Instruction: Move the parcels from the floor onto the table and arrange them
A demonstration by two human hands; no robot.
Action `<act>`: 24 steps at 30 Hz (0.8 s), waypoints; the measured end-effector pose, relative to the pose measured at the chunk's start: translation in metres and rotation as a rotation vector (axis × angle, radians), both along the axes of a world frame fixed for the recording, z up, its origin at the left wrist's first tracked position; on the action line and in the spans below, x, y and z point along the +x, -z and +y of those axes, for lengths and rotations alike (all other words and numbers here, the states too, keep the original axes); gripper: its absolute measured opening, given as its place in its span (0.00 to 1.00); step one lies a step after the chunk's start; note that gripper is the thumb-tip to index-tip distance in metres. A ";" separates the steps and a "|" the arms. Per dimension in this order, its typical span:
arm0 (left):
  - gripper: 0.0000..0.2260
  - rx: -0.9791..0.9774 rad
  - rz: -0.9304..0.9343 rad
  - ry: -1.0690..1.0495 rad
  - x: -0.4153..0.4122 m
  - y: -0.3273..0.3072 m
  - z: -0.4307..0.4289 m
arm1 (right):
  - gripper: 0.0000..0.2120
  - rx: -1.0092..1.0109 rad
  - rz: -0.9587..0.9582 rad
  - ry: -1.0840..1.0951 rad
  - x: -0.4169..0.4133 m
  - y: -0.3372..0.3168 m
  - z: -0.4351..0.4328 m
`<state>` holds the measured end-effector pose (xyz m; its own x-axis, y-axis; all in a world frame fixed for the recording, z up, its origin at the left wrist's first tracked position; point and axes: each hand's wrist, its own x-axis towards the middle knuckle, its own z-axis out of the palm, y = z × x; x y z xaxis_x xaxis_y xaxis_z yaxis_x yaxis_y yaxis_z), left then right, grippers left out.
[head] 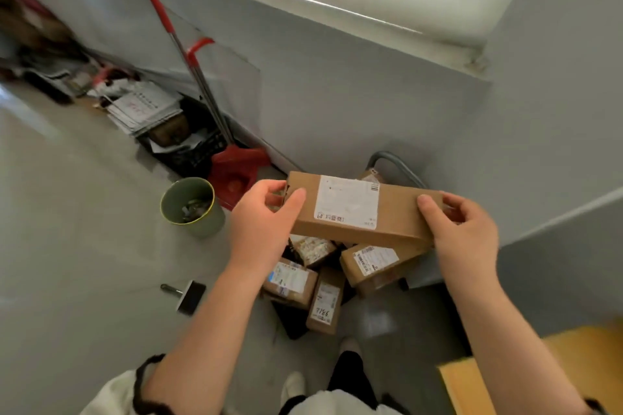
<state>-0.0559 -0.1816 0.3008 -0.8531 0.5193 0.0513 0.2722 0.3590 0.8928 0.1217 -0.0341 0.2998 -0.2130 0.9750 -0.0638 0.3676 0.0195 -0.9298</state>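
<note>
A cream sleeve with a dark cuff sits nearest, cut off by the lower edge, with blurred shoes below it. Farther left on the pale grey floor lie a small black block with a handle and a green round bin, its contents hard to make out. Beyond them a red broom and dustpan lean on the grey wall, beside a blurred heap of papers and a black crate.

The left hand clamps the left end of a long brown cardboard parcel with a white label, thumb on top, fingers wrapped around the end. The right hand grips the right end likewise. The parcel is held in the air above a pile of smaller brown labelled parcels on the floor, hiding part of it and of a grey curved tube behind.

At near right, a yellow table corner is cut off by the frame; open floor lies left.
</note>
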 end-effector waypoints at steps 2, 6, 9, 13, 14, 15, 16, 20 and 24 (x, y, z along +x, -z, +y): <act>0.07 0.030 -0.008 0.022 0.005 -0.004 -0.012 | 0.18 0.009 0.019 0.012 0.009 -0.007 -0.017; 0.10 0.370 -0.189 0.162 0.027 -0.015 -0.026 | 0.19 0.073 0.226 0.034 0.035 -0.021 -0.050; 0.07 0.585 -0.310 0.195 0.046 -0.016 -0.031 | 0.16 0.086 0.408 0.130 0.061 -0.023 -0.068; 0.09 0.543 -0.301 0.225 0.075 -0.011 -0.020 | 0.11 0.003 0.498 0.297 0.104 -0.017 -0.077; 0.08 0.540 -0.310 0.270 0.084 -0.010 -0.015 | 0.09 -0.004 0.504 0.321 0.116 -0.017 -0.078; 0.10 0.534 -0.312 0.328 0.094 -0.010 -0.011 | 0.07 0.001 0.503 0.339 0.129 -0.018 -0.079; 0.13 0.522 -0.294 0.392 0.103 -0.010 -0.006 | 0.07 0.015 0.492 0.356 0.141 -0.019 -0.079; 0.20 0.426 -0.090 0.514 0.142 -0.008 0.022 | 0.09 0.182 0.405 0.355 0.194 -0.021 -0.070; 0.24 0.379 -0.010 0.513 0.197 -0.005 0.062 | 0.16 0.315 0.268 0.293 0.253 -0.023 -0.056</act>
